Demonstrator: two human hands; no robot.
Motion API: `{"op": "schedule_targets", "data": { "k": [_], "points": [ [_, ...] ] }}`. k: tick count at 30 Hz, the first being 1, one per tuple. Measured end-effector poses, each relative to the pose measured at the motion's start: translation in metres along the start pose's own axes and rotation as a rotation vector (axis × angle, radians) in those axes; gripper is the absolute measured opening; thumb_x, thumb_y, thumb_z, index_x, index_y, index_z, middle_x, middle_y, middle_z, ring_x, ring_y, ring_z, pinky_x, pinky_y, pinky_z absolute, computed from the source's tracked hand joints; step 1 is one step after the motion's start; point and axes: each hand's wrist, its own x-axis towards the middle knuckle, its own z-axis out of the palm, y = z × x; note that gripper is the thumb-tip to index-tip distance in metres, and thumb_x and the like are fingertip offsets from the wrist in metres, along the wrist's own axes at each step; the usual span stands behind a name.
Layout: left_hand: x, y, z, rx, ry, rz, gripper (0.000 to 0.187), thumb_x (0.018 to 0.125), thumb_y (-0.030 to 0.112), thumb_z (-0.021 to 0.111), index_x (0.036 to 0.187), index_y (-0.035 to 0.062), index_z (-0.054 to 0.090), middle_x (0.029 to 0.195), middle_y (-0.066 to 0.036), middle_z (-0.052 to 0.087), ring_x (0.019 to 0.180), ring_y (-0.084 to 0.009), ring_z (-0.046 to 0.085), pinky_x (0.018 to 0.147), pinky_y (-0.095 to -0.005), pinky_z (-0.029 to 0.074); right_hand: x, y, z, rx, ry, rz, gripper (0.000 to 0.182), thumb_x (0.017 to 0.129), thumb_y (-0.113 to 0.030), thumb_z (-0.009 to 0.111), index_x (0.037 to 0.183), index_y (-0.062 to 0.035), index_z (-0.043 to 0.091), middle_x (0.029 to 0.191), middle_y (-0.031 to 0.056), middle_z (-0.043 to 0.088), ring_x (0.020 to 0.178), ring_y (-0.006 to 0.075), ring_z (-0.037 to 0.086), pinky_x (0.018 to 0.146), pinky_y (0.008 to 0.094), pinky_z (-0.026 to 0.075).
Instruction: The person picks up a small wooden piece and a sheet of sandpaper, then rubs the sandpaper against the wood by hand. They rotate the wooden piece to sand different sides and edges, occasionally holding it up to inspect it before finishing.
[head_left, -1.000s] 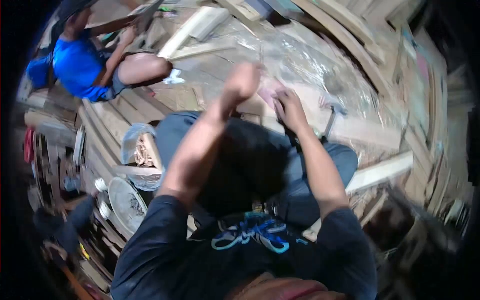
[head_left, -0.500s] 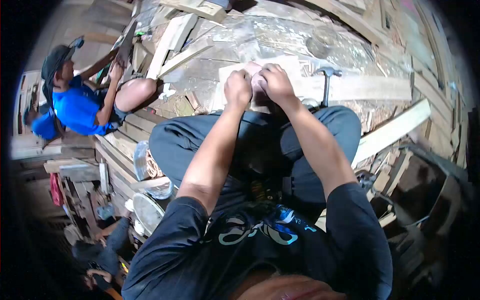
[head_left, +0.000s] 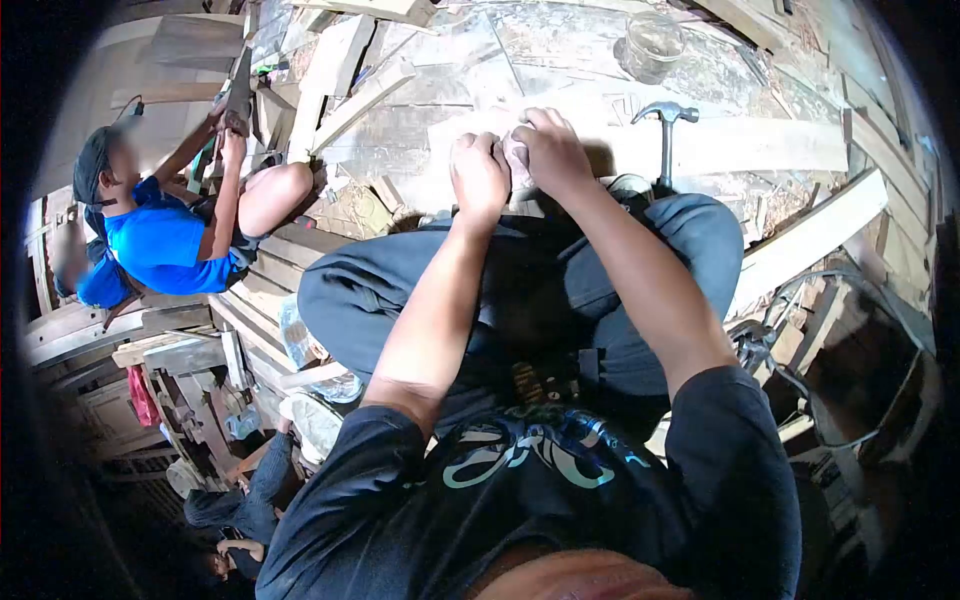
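No legible text or labels

A pale pinkish cloth is seen against light tan planks; a blue shirt is worn by the co-worker, dark grey trousers nearer.

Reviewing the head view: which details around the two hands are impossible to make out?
- The small pinkish thing between the left hand and right hand: mostly covered by fingers, so its identity is unclear.
- Hammer: the handle's lower end is hidden behind the knee.
- The board under the hands: surface detail is blurred.
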Motion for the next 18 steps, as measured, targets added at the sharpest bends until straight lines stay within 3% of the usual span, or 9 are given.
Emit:
{"op": "schedule_targets", "data": {
  "k": [6,14,15,18],
  "points": [
    [-0.008,-0.001,-0.002,0.028,-0.05,-0.103,0.009,0.083,0.008,0.061,0.085,0.0007,0.066,0.085,-0.022,0.06,0.086,-0.0408,0.058,0.081,-0.0484,0.046,-0.001,-0.005,-0.003,-0.042,-0.016,0.001,0.012,0.078,-0.014,0.066,0.087,-0.0077,0.071,0.103,0.009,0.061,0.106,0.0288,0.056,0.092,0.0415,0.046],
    [0.003,0.007,-0.009,0.025,-0.033,0.024,0.012,0.083,0.007,0.061,0.09,-0.0001,0.068,0.086,-0.023,0.061,0.086,-0.0402,0.058,0.079,-0.0482,0.047,-0.002,-0.005,0.001,-0.111,0.029,-0.052,0.016,0.081,-0.023,0.065,0.086,-0.0092,0.071,0.101,0.0083,0.061,0.103,0.0277,0.057,0.09,0.0416,0.047],
    [-0.001,0.007,-0.005,-0.055,-0.026,-0.079,0.014,0.085,0.009,0.061,0.091,-0.0003,0.069,0.089,-0.024,0.061,0.088,-0.0411,0.059,0.079,-0.0491,0.047,-0.002,-0.007,0.001,-0.107,0.051,-0.046,0.016,0.082,-0.024,0.065,0.088,-0.0099,0.07,0.1,0.0079,0.061,0.103,0.0275,0.056,0.09,0.0411,0.047],
    [0.004,0.0,0.002,-0.023,-0.029,-0.081,0.016,0.086,0.012,0.061,0.091,0.0002,0.069,0.092,-0.024,0.062,0.09,-0.0416,0.06,0.08,-0.049,0.048,-0.003,-0.007,0.0,-0.088,0.056,-0.062,0.016,0.082,-0.024,0.066,0.087,-0.0098,0.069,0.1,0.008,0.06,0.103,0.0277,0.056,0.09,0.0408,0.047]
  ]
}}
